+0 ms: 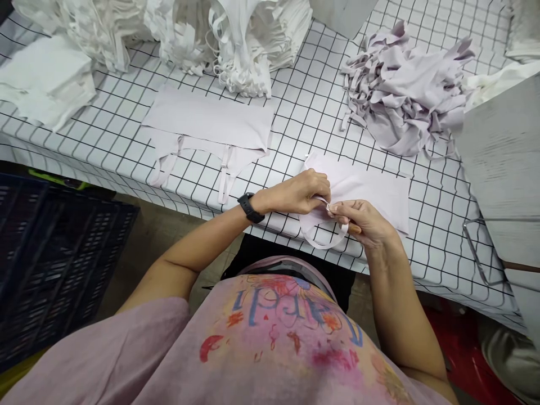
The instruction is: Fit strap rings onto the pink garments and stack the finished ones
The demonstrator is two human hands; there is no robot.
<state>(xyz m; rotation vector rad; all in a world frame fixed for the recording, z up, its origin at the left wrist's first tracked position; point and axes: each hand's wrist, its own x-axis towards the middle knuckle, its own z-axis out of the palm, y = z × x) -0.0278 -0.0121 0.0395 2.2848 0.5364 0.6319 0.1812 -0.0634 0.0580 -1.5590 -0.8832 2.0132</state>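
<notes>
My left hand (310, 191), with a black watch on its wrist, pinches a thin pale strap. Close beside it, my right hand (360, 220) grips the same strap at a small white strap adjuster (328, 207). The strap belongs to a pale lilac camisole top (371, 191) lying on the table under both hands, and a loop of it hangs toward the table's front edge. Another pale lilac camisole top (206, 121) is spread flat to the left, its two straps pointing toward me.
The table has a white cloth with black grid lines (312, 118). Piles of white garments (253, 39) stand at the back, with a white stack (46, 79) far left. A lilac garment heap (405, 90) lies back right. Dark blue crates (50, 253) stand below left.
</notes>
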